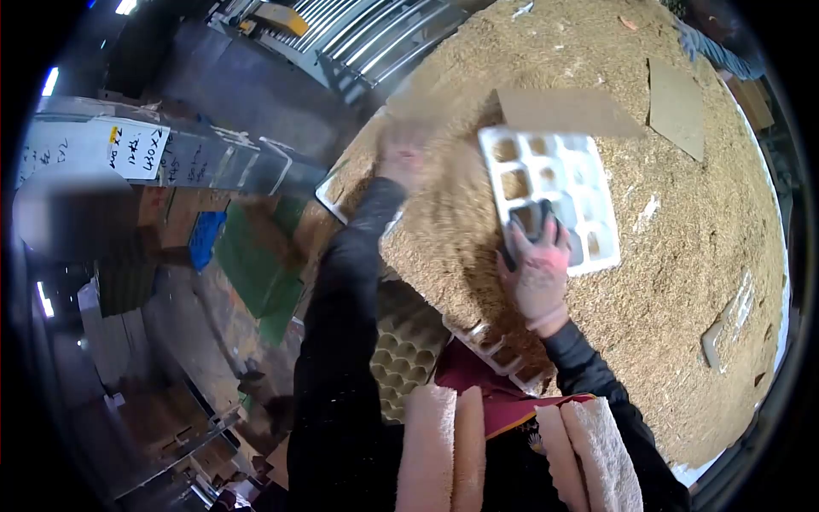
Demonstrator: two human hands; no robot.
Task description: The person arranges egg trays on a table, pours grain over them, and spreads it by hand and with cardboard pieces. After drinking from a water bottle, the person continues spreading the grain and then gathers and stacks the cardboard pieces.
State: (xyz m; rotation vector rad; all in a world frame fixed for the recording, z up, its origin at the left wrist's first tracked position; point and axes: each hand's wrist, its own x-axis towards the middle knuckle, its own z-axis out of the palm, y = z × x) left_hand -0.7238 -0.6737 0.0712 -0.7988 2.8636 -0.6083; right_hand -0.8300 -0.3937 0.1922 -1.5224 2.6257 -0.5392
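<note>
A white tray with rows of square cells (604,205) lies tilted on a broad heap of loose tan shavings (674,230). My right hand (540,266) rests over the tray's near left part, fingers apart, their dark tips at a dark-looking cell. Some cells show tan material, others look pale. Over the heap's left edge is my left hand (403,158), smeared by motion, so its fingers cannot be made out. A flat piece of cardboard (563,113) lies just beyond the tray.
Another cardboard piece (676,107) lies farther right on the shavings. Moulded egg-type trays (401,363) and a second celled tray (505,354) are near my body. A roller conveyor (375,38) stands beyond. At the upper right, another person's sleeve (725,58) reaches in.
</note>
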